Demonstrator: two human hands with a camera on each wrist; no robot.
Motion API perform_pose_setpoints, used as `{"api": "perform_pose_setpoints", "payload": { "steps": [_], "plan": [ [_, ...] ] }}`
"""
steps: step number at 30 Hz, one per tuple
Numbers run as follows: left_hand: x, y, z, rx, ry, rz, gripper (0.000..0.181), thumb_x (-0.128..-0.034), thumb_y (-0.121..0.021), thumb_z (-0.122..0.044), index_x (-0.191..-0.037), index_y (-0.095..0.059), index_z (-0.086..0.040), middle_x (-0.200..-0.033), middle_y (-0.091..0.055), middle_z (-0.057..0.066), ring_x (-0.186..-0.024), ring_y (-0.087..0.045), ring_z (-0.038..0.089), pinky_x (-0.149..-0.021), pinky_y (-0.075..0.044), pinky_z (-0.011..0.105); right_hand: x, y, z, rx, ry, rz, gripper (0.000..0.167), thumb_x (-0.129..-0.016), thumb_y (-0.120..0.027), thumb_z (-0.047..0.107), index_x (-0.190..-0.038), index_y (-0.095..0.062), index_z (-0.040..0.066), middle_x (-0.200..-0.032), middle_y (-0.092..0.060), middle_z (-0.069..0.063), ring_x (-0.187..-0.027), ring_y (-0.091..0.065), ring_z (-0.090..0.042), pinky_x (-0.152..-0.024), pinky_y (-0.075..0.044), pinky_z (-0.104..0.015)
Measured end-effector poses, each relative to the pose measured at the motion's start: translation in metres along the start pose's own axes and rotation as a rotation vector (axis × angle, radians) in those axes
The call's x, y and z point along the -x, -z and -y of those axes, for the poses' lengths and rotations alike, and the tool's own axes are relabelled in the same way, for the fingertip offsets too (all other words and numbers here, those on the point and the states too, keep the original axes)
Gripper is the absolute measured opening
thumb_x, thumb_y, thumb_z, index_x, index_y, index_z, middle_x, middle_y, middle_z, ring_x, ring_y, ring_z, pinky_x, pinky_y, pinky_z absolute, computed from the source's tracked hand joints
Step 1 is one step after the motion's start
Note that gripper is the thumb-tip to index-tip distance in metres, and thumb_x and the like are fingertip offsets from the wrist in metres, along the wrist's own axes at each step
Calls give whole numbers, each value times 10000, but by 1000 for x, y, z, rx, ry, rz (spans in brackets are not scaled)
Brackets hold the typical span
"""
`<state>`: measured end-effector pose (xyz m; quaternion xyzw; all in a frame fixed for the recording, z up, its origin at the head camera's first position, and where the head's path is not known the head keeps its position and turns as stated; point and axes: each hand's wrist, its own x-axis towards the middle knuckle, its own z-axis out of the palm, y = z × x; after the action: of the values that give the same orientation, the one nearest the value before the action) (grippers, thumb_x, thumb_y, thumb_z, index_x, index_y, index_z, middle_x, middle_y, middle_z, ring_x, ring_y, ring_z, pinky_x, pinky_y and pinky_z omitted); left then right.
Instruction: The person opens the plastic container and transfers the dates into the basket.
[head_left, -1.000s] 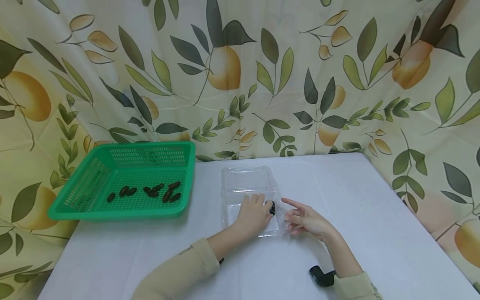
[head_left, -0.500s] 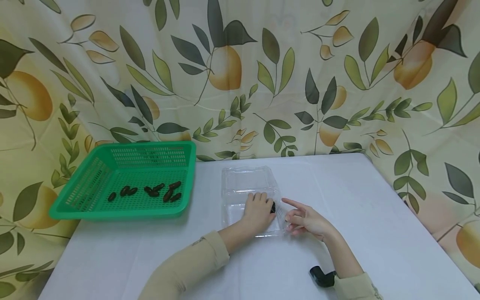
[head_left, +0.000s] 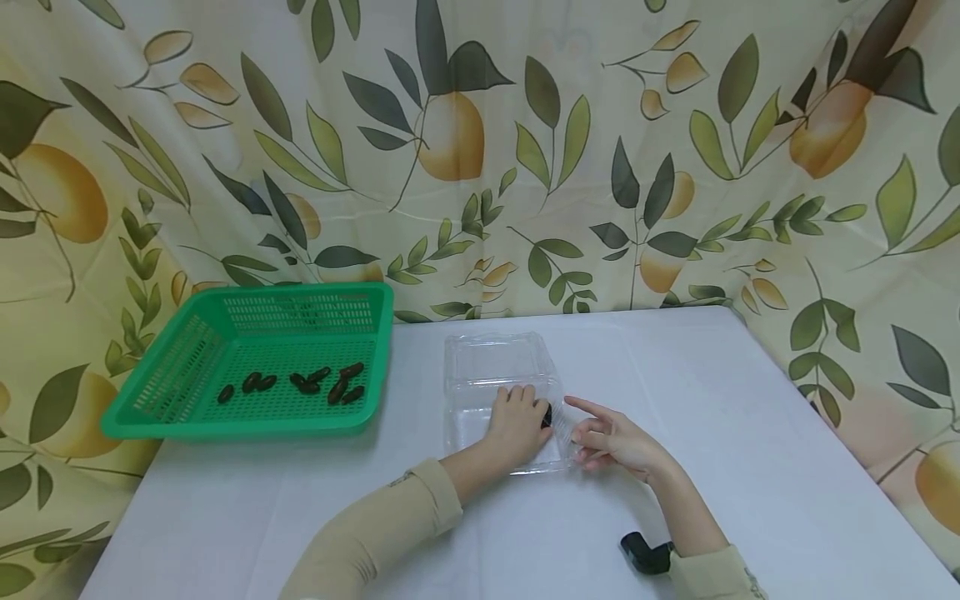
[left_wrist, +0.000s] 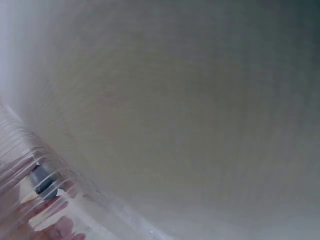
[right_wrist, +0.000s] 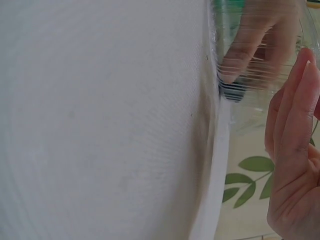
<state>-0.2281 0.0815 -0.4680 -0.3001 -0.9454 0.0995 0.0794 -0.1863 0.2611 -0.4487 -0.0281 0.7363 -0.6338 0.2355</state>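
A clear plastic clamshell box (head_left: pixel 495 360) lies opened flat on the table. Inside its near half, my left hand (head_left: pixel 516 427) pinches a dark oval date (head_left: pixel 547 416) by the right wall. Through the ribbed plastic, the right wrist view shows thumb and fingers about the date (right_wrist: pixel 232 93); most of it is hidden. My right hand (head_left: pixel 617 443) is at the box's right side, index finger extended and the others loosely bent, fingertips at or near the plastic. To the left, several more dates (head_left: pixel 337 390) lie in a green basket (head_left: pixel 247 432).
A white cloth covers the table (head_left: pixel 675 367), with a fruit-patterned curtain (head_left: pixel 555 208) behind it. A black wrist camera (head_left: pixel 645 554) sits by the right sleeve. The basket's raised rim stands left of the box.
My left hand has shifted slightly right inside the box, with the date at its fingertips. My right hand and the basket stay in place.
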Motion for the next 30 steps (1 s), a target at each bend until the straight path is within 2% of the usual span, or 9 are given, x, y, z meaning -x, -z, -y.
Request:
{"api": "perform_pose_setpoints", "payload": {
  "steps": [6,19,30],
  "plan": [
    [-2,-3,1,1,-2,15,373,-877,-494,-485,-1140,-575,-234,-971,-511,-32,-908,-478,140,-780,-352,317,-1,0,-1,4,5,9,706,-880,-594,107,-1445,-178,31,-867,-572,-61,-633,-602,-118,-590,-529,-272],
    [-1,-3,3,-37,-33,17,308,-884,-549,-380,-1112,-595,-176,-944,-503,-27,-871,-472,133,-770,-372,295,-1,0,-1,-2,9,6,707,-875,-598,99,-1444,-183,29,-867,-565,-62,-643,-611,-126,-588,-527,-271],
    [0,0,5,-22,-22,-28,256,-902,-523,-351,-1095,-585,-195,-932,-495,-35,-859,-466,127,-746,-376,289,1,-1,1,-7,6,6,710,-875,-595,98,-1446,-178,31,-866,-564,-67,-637,-607,-121,-589,-526,-267]
  ]
}}
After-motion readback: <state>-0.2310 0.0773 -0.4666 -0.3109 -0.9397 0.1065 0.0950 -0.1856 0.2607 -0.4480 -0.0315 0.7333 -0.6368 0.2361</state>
